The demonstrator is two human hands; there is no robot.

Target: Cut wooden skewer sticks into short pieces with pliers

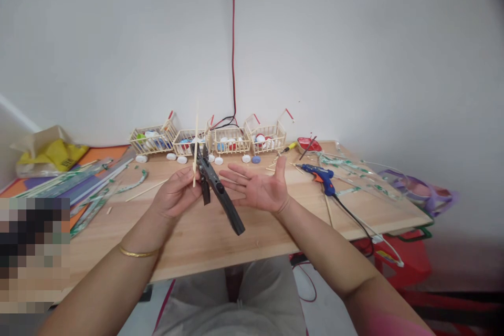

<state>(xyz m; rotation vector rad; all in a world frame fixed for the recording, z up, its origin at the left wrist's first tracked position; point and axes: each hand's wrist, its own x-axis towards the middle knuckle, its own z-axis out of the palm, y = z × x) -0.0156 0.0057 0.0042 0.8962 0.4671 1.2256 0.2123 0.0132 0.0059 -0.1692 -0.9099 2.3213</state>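
Observation:
My left hand (pixel 176 192) is closed, pinching a thin wooden stick (pixel 196 155) that stands upright. A dark hand cutter (pixel 220 189) lies across the same hand, its jaws up against the stick and one handle slanting down to the right. My right hand (pixel 260 187) is spread with the palm showing and the thumb up. Its fingertips reach behind the cutter's handle; whether they touch it I cannot tell. Behind the hands, several small stick-built carts (pixel 232 143) with red handles and round wheels stand in a row, filled with coloured pieces.
A blue glue gun (pixel 321 176) rests on the wooden table (pixel 189 247) at right, cord trailing off the edge. Near it sit a red dish (pixel 309 144) and plastic wrappers (pixel 354 165). Packaged sticks (pixel 86 184) and a yellow bag (pixel 51 155) lie left. A red stool (pixel 409 260) stands below.

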